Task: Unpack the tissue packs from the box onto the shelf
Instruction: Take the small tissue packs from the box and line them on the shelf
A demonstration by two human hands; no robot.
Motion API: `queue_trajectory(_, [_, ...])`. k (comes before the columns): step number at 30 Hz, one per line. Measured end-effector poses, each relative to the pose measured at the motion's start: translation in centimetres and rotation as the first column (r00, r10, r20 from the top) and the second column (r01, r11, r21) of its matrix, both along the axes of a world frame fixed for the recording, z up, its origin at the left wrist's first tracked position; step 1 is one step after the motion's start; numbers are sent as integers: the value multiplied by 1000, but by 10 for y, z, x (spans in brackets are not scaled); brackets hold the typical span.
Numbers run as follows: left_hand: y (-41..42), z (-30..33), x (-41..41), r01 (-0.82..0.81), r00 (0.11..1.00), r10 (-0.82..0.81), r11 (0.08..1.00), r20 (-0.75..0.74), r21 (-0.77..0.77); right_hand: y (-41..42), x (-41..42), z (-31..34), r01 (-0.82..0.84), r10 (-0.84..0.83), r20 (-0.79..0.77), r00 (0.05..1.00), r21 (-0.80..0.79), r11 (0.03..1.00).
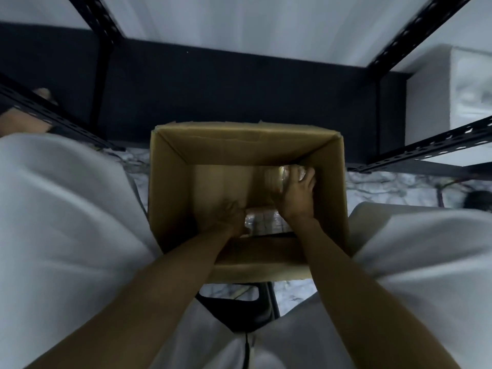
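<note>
A: Item 1, container?
B: Open cardboard box [247,145], flaps up, standing on the marbled floor [372,187] between the person's white-clad knees, just in front of the black metal shelf [415,153].

A: Item 2, contents?
B: 2 plastic-wrapped tissue packs, both on the box bottom. 1 tissue pack [262,219] lies against the near wall; another tissue pack [279,177] sits toward the far right corner.

A: Item 3, hands?
B: Both reach down inside the box. The left hand [231,217] touches the near pack's left end, fingers curled; blur leaves the grip unclear, so I cannot tell if it holds. The right hand [299,195] lies over the far pack, fingers spread and wrapped across its top.

A: Shelf stock?
B: A white wrapped bundle [458,102] stands at its right end.
</note>
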State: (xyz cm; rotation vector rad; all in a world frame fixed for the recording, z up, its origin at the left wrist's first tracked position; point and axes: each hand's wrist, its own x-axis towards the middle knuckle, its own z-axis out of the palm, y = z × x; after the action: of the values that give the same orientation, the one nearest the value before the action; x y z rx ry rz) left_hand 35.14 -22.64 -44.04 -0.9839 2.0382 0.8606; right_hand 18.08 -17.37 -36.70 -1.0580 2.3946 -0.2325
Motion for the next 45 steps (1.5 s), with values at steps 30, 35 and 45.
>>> queue_trajectory(30, [-81,337,135,-526,574,196,832,-795,-175,73,-46,281,493,-13,647,762,-567,660])
queue_trajectory(35, [-96,439,168,-588,374,142,800,-917,-116,76,-60,363,506,160,663,731,-684,526])
queue_trajectory(45, [-167,565,132,-803,36,-225,573,-974,-162,12,-120,470,443,322,534,782,-839,316])
